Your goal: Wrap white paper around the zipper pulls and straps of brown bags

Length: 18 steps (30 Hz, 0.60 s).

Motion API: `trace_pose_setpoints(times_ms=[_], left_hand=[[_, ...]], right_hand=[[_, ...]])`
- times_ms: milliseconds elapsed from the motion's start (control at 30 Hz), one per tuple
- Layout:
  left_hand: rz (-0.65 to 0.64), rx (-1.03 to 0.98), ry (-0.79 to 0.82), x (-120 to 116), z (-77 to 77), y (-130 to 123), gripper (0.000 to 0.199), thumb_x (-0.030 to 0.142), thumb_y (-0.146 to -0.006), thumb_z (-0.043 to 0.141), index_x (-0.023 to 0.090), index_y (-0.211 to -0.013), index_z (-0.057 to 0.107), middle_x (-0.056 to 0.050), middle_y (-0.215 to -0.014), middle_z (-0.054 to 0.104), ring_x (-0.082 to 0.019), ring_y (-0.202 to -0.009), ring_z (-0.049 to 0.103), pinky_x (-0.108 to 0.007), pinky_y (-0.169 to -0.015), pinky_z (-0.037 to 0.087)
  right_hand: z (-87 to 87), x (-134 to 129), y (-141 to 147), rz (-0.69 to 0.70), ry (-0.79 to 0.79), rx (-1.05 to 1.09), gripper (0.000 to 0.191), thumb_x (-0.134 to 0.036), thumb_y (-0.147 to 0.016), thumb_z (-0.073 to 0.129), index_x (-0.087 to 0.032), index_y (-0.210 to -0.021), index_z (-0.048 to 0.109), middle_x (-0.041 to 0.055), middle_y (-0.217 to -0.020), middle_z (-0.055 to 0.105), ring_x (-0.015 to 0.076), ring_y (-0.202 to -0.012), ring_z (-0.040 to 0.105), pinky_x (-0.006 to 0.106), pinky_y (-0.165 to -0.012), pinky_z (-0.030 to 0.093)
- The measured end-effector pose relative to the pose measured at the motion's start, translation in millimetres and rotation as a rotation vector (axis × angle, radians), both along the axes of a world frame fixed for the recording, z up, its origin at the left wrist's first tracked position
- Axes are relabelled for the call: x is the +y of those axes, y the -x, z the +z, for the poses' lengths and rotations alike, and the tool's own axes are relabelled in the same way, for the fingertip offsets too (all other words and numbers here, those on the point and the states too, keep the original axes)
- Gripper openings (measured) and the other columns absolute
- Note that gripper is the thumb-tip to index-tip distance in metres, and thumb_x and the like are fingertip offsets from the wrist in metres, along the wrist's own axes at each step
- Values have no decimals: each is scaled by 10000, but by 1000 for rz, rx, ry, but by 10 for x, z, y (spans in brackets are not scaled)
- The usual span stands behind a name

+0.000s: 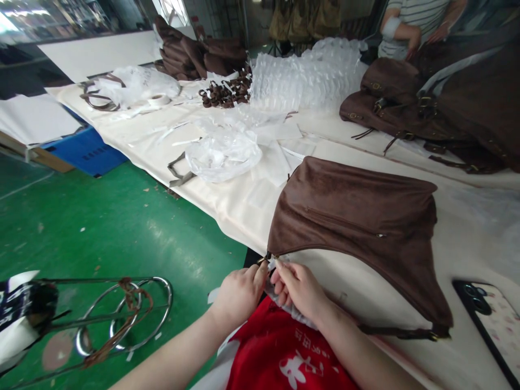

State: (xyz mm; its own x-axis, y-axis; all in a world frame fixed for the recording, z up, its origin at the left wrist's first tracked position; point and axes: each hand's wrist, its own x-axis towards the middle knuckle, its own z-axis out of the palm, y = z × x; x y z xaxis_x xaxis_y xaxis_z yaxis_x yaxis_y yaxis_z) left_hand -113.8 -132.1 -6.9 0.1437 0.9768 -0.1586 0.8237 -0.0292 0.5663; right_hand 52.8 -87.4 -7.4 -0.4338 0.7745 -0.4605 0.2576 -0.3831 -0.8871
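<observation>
A brown shoulder bag (357, 203) lies flat on the table before me, its curved opening edge towards me and a zipped pocket across its side. At its near left corner, my left hand (241, 292) is closed, thumb and finger pinching the brass-coloured strap fitting (263, 260). My right hand (298, 287) is closed beside it, its fingertips pinching a small white wrapping piece (272, 263) at the same corner. The fingers partly hide the fitting. From the bag's near right corner, a dark strap (400, 331) runs back towards my body.
A phone (487, 319) lies right of the bag. Plastic wrapping (223, 154), stacked clear bags (304, 76) and a pile of brown bags (447, 103) cover parts of the table (239, 211). A metal-framed stool (134, 314) stands on the green floor. A person (418, 27) is across the table.
</observation>
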Motion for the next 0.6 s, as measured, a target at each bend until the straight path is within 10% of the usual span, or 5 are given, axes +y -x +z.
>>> trace_pose_setpoints(times_ms=[233, 600], left_hand=[[-99, 151, 8, -49, -36, -53, 398, 131, -884, 383, 161, -1259, 515, -151, -1050, 629, -270, -913, 612, -382, -812, 472], [298, -648, 183, -9, 38, -126, 293, 428, -906, 476, 201, -721, 476, 10, -600, 505, -117, -519, 436, -220, -525, 340]], right_hand=[[12, -22, 70, 43, -275, -123, 346, -469, -861, 515, -202, -645, 558, 5, -528, 581, 110, -411, 513, 227, -429, 373], [-271, -208, 180, -175, 57, 173, 382, -550, -800, 557, -173, -737, 560, -55, -520, 515, 68, -376, 471, 175, -375, 332]])
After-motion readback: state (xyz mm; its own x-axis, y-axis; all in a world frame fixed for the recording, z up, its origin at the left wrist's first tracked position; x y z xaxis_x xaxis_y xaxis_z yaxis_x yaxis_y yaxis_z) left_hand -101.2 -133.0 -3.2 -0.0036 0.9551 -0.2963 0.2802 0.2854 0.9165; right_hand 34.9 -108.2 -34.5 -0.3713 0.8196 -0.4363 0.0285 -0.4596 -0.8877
